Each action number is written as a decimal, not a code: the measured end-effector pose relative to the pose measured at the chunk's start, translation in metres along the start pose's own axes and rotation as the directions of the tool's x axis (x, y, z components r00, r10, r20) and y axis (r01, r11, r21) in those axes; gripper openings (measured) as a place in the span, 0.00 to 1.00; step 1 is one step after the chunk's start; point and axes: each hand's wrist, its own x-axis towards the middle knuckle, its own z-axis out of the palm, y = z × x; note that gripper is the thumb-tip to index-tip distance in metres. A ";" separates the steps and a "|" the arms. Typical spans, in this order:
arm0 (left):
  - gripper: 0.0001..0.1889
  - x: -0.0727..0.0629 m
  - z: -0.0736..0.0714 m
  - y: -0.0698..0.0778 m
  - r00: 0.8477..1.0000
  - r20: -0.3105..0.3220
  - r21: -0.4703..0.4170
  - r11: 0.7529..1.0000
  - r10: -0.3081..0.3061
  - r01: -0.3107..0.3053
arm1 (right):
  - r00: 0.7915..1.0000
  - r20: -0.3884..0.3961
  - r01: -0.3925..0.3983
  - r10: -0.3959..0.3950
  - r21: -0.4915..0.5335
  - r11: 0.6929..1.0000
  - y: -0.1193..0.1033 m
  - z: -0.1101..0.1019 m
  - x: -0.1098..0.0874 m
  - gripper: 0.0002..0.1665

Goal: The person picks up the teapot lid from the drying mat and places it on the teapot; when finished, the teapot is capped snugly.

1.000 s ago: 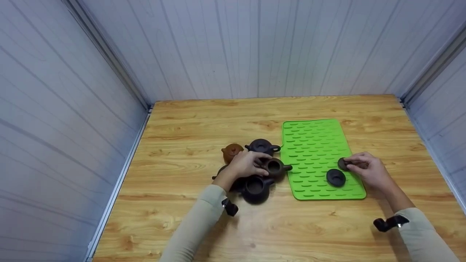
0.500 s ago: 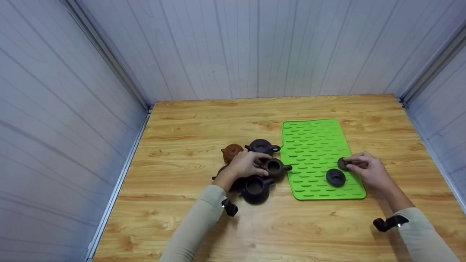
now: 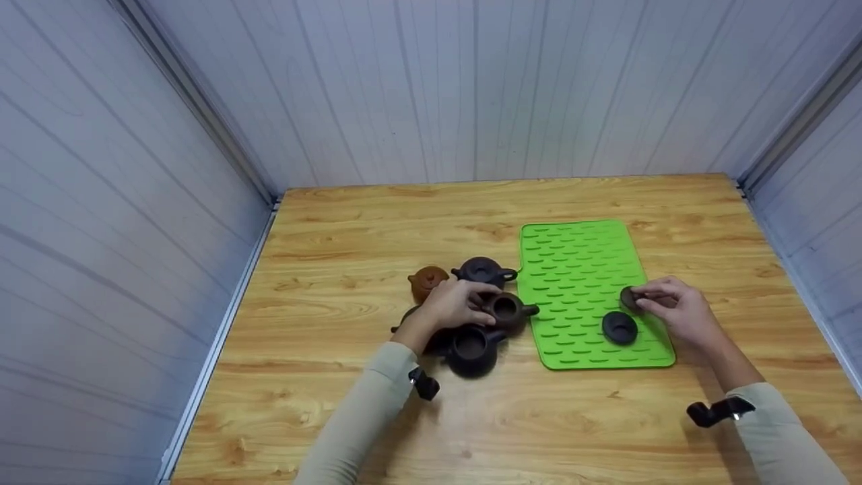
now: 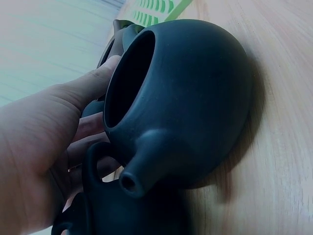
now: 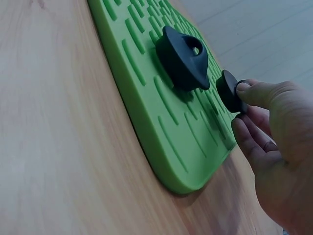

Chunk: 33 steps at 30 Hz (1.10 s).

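Observation:
My left hand (image 3: 452, 304) holds the near side of a small dark-brown lidless teapot (image 3: 508, 311) between thumb and fingers. A black lidless teapot (image 3: 471, 351) stands just in front of it and fills much of the left wrist view, hiding most of that grip. My right hand (image 3: 677, 311) pinches a small dark teapot lid (image 5: 227, 92) by its knob, at the right side of the green mat (image 3: 579, 269). A larger black lid (image 3: 619, 328) lies on the mat beside it, its looped knob upward.
Behind my left hand stand an orange-brown lidded teapot (image 3: 428, 283) and a dark lidded teapot (image 3: 482, 271). Another dark pot lies partly hidden under my left wrist. White panel walls (image 3: 431, 87) enclose the wooden table (image 3: 377, 229) at the back and sides.
My right hand has shifted slightly left and toward the back, tilting the small lid off the mat. The left hand and the teapots have stayed put.

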 end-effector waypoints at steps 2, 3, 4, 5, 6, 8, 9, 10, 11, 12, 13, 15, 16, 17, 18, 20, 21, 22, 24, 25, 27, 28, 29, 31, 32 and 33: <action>0.32 0.001 0.002 -0.002 1.000 -0.005 0.015 1.000 0.001 -0.001 | 1.000 0.003 0.000 0.000 -0.004 1.000 -0.002 0.000 0.000 0.15; 0.32 0.002 0.003 -0.004 1.000 -0.008 0.020 1.000 0.003 -0.003 | 1.000 0.005 -0.003 0.003 -0.004 1.000 -0.004 0.000 0.000 0.15; 0.32 0.002 0.002 -0.003 1.000 -0.007 0.018 1.000 0.004 -0.004 | 1.000 0.008 -0.007 0.007 -0.004 1.000 -0.005 0.000 0.001 0.15; 0.32 0.002 0.002 -0.003 1.000 -0.007 0.023 1.000 0.003 -0.003 | 1.000 0.011 -0.012 0.012 -0.004 1.000 -0.006 0.001 0.001 0.15; 0.32 0.001 0.001 -0.001 1.000 0.001 0.012 1.000 0.000 0.000 | 1.000 0.013 -0.018 0.018 -0.004 1.000 -0.008 0.001 0.001 0.15; 0.32 -0.001 -0.001 0.002 1.000 0.004 -0.003 1.000 -0.004 0.004 | 0.999 0.018 -0.028 0.028 -0.012 1.000 -0.010 0.001 0.002 0.15; 0.32 -0.002 -0.003 0.004 1.000 0.011 -0.016 1.000 -0.007 0.007 | 0.999 0.020 -0.031 0.031 -0.017 0.999 -0.011 0.001 0.003 0.16; 0.32 -0.002 -0.004 0.005 1.000 0.014 -0.017 1.000 -0.009 0.009 | 0.999 0.021 -0.031 0.032 -0.023 0.999 -0.012 0.001 0.003 0.16; 0.32 -0.001 -0.004 0.004 1.000 0.014 -0.018 1.000 -0.009 0.010 | 0.999 0.022 -0.031 0.032 -0.028 0.999 -0.013 0.002 0.003 0.15; 0.32 -0.001 -0.004 0.004 1.000 0.016 -0.016 1.000 -0.004 0.004 | 0.999 0.023 -0.029 0.030 -0.031 0.999 -0.014 0.002 0.004 0.15; 0.32 0.000 -0.003 0.002 1.000 0.015 -0.014 1.000 0.001 -0.001 | 0.999 0.024 -0.026 0.027 -0.031 0.999 -0.015 0.003 0.004 0.15; 0.31 0.003 0.003 -0.006 1.000 0.011 0.004 1.000 0.013 -0.013 | 0.999 0.026 -0.020 0.021 -0.017 1.000 -0.017 0.006 0.005 0.15; 0.31 0.004 0.003 -0.007 1.000 0.013 0.008 1.000 0.015 -0.015 | 0.999 0.028 -0.019 0.019 -0.009 1.000 -0.018 0.007 0.005 0.15; 0.31 0.005 0.004 -0.008 1.000 0.015 0.008 1.000 0.019 -0.019 | 0.999 0.031 -0.018 0.018 0.002 1.000 -0.019 0.008 0.005 0.14; 0.31 0.006 0.005 -0.010 1.000 0.012 0.016 1.000 0.024 -0.024 | 0.999 0.034 -0.020 0.019 0.014 1.000 -0.021 0.009 0.005 0.14; 0.31 0.009 0.008 -0.014 1.000 0.005 0.026 0.999 0.028 -0.028 | 0.999 0.042 -0.024 0.023 0.031 0.999 -0.023 0.011 0.006 0.14; 0.31 0.008 0.005 -0.011 1.000 0.010 0.025 0.999 0.029 -0.029 | 0.998 0.048 -0.028 0.026 0.037 0.999 -0.025 0.012 0.006 0.14; 0.32 0.007 0.004 -0.009 1.000 0.013 0.016 0.999 0.028 -0.029 | 0.998 0.056 -0.030 0.028 0.040 0.999 -0.025 0.013 0.006 0.14; 0.32 0.008 0.006 -0.011 0.999 0.000 0.033 0.998 0.045 -0.045 | 0.997 0.071 -0.033 0.030 0.041 0.999 -0.027 0.015 0.007 0.14; 0.32 0.006 0.004 -0.010 0.999 0.002 0.036 0.998 0.049 -0.049 | 0.997 0.078 -0.033 0.030 0.040 0.999 -0.028 0.016 0.007 0.14; 0.31 0.004 0.004 -0.008 0.998 -0.008 0.042 0.997 0.067 -0.067 | 0.996 0.089 -0.032 0.029 0.038 0.999 -0.030 0.018 0.008 0.14; 0.31 0.003 0.003 -0.008 0.997 -0.011 0.039 0.997 0.073 -0.072 | 0.995 0.094 -0.032 0.028 0.038 0.999 -0.032 0.019 0.008 0.14; 0.31 0.003 0.002 -0.007 0.997 -0.013 0.047 0.996 0.078 -0.077 | 0.995 0.098 -0.032 0.028 0.040 0.999 -0.034 0.020 0.008 0.13; 0.30 0.002 0.001 -0.005 0.997 -0.013 0.040 0.996 0.080 -0.079 | 0.994 0.107 -0.034 0.029 0.043 0.999 -0.037 0.022 0.009 0.13; 0.30 0.002 0.002 -0.007 0.996 -0.020 0.037 0.996 0.085 -0.084 | 0.993 0.111 -0.032 0.027 0.042 0.999 -0.038 0.024 0.009 0.13; 0.30 0.001 0.000 -0.005 0.997 -0.013 0.030 0.997 0.072 -0.072 | 0.993 0.116 -0.028 0.023 0.041 0.999 -0.039 0.026 0.009 0.12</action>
